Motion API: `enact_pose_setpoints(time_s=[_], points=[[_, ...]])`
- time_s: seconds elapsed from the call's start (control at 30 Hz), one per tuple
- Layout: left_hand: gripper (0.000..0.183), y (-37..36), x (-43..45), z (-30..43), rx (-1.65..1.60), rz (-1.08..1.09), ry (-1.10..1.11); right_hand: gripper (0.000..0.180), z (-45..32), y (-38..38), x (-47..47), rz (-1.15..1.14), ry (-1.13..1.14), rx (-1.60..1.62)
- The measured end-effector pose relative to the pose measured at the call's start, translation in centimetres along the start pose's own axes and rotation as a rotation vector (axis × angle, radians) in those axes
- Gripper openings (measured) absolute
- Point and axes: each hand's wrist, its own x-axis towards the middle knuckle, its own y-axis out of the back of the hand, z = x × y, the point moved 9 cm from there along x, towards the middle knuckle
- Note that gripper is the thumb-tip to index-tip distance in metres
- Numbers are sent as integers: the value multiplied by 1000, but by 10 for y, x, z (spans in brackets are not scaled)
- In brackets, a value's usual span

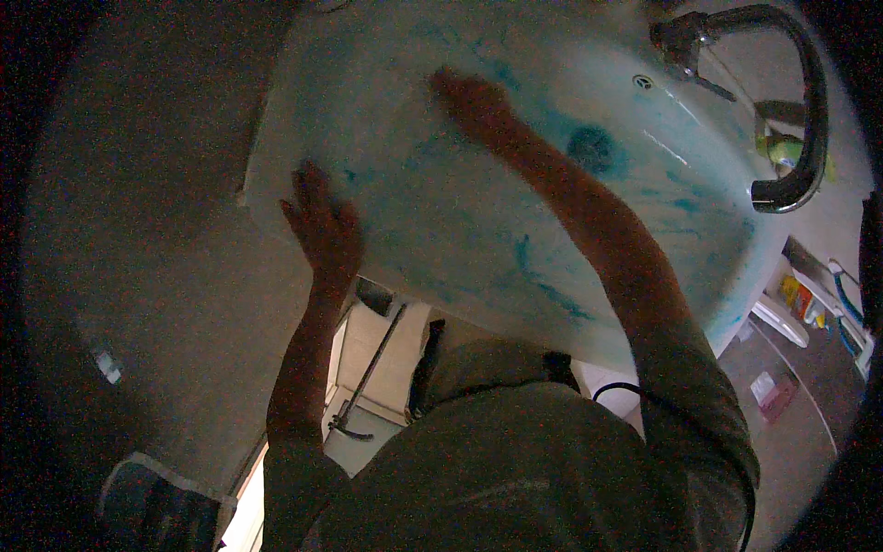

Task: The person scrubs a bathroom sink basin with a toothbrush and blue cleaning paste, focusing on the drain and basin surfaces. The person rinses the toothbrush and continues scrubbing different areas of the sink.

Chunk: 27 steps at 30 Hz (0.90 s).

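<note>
A white sink basin (441,228) with blue-green smears fills the middle of the view. My right hand (476,107) is over its far part, with the fingers curled; shadow and blur hide whether it holds anything. Over the basin's left edge my left hand (328,231) has its fingers apart and nothing visible in it. The round drain (590,148), surrounded by blue-green liquid or stain, lies to the right of my right hand. At the upper right a dark, shiny curved faucet (814,117) arches beside the basin, near the small overflow hole (643,83).
A green-and-white item (785,148) lies behind the faucet. Toothbrushes (845,297) and a yellow-and-red tube (800,297) are at the right, above a pink-and-white item (772,397). A black cable (690,421) runs over my right sleeve. A wall borders the basin's left side.
</note>
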Motion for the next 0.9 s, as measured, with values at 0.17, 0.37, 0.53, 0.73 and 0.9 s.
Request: enact_pose_setpoints(time_s=[0.17,0.37,0.53,0.73,0.9], points=[[52,11,-6,-14,-3,-14,34,27,-26,-11,-22,-272,-89,-412],[51,34,-21,-27,-20,-35,38,23,-14,75,-48,-174,-233,-496],[51,46,-21,-12,-74,63,-36,24,-40,39,-104,-323,-302,-551],[48,51,-26,-6,-82,103,-57,20,-42,126,-43,188,-12,-601],[48,49,-34,-18,-51,67,-32,23,-58,102,-19,190,-187,-441]])
